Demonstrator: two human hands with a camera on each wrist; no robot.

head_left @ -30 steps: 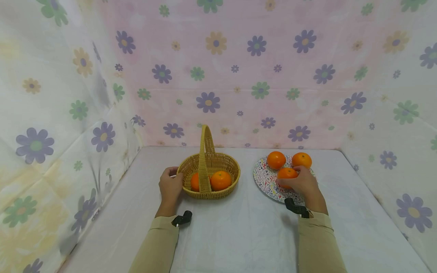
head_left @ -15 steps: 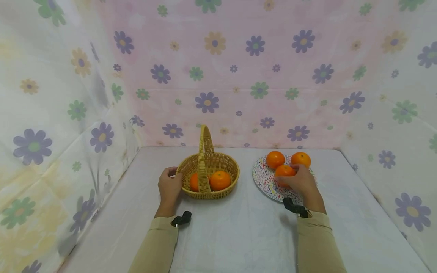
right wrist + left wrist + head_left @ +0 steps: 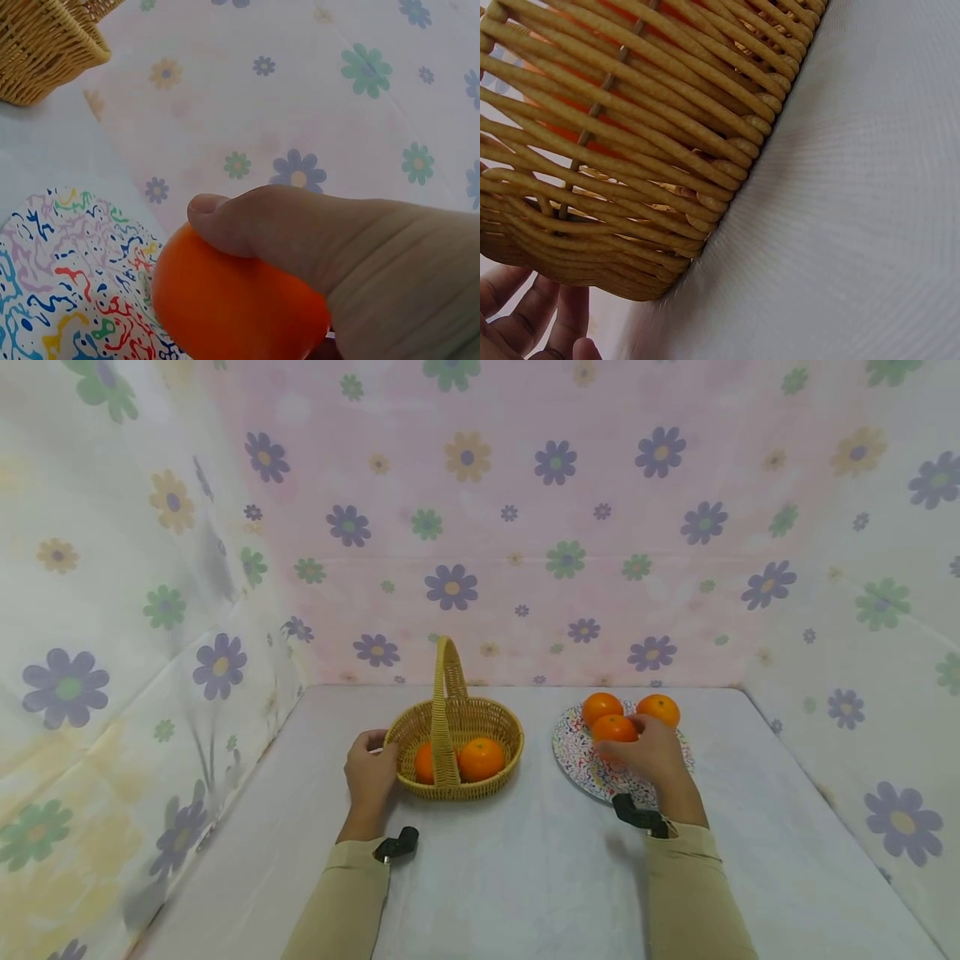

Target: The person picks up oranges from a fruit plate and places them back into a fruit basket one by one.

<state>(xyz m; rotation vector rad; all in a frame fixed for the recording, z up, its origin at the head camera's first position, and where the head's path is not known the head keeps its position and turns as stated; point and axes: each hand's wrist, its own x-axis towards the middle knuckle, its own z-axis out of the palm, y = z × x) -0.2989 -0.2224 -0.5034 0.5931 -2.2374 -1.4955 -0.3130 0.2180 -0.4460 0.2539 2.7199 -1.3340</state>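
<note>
At the left, my left hand (image 3: 371, 772) holds the rim of a wicker basket (image 3: 491, 714) with a tall hoop handle. In the left wrist view its fingers (image 3: 570, 319) bend against the basket's woven wall. Two oranges (image 3: 482, 760) lie inside, one partly behind the handle. My right hand (image 3: 652, 756) grips an orange (image 3: 613, 728) over the speckled plate (image 3: 573, 760). The right wrist view shows the thumb lying across the top of this orange (image 3: 232, 300); the other fingers are mostly hidden. Two more oranges rest at the plate's back, one left (image 3: 602, 706) and one right (image 3: 658, 708).
A white cloth (image 3: 517, 877) covers the table. Flower-printed fabric walls (image 3: 487, 527) enclose it at the back and both sides. Between basket and plate lies a strip of bare cloth. Each wrist carries a small black camera mount (image 3: 397, 843).
My right hand has shifted left and slightly up with its orange, which now overlaps the back left orange in view. My left hand stays at the basket. The head view has drifted slightly.
</note>
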